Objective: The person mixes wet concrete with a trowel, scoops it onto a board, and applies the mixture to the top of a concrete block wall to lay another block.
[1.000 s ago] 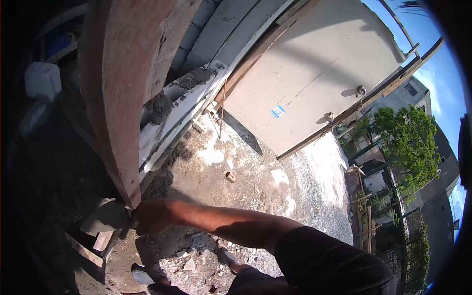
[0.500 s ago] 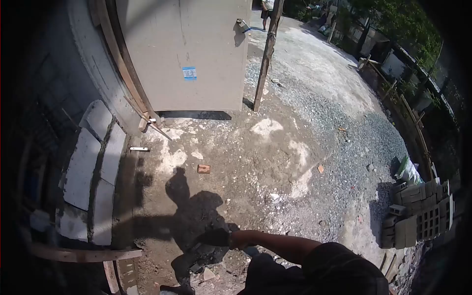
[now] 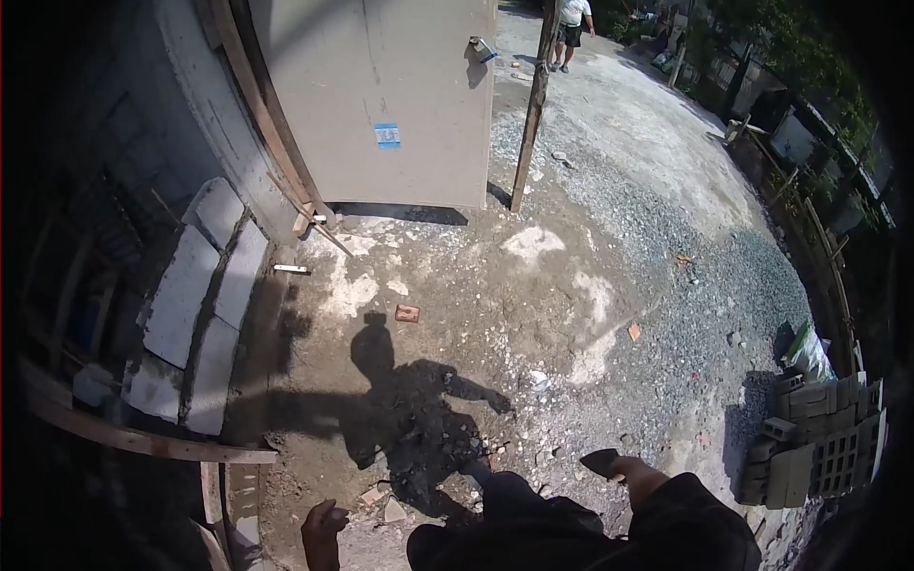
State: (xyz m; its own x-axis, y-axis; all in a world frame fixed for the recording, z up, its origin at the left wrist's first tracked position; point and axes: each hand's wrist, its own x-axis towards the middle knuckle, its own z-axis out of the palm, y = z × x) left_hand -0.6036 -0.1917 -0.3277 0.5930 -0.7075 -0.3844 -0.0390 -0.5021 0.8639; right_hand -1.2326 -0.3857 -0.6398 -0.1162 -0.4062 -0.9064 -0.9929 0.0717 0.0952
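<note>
On the lower right, my right hand [image 3: 624, 468] is closed around the handle of a trowel [image 3: 600, 462]. Its dark, pointed blade points left over the gravelly ground. My left hand [image 3: 325, 523] is low on the left with its fingers curled in, and no object shows in it. Near it on the dirt are broken stone pieces [image 3: 394, 511]. A small reddish brick [image 3: 407, 313] lies farther forward, beyond my shadow.
Pale blocks [image 3: 181, 295] form a low wall at left, with a wooden board [image 3: 143, 442] nearer. A panel door [image 3: 381, 176] and wooden post [image 3: 535, 114] stand ahead. Hollow blocks [image 3: 809, 447] are stacked at right. A person [image 3: 571, 24] is in the distance.
My right hand has swung right with the trowel, away from my shadow. My left hand has come into view at the lower left. The distant person shows more fully.
</note>
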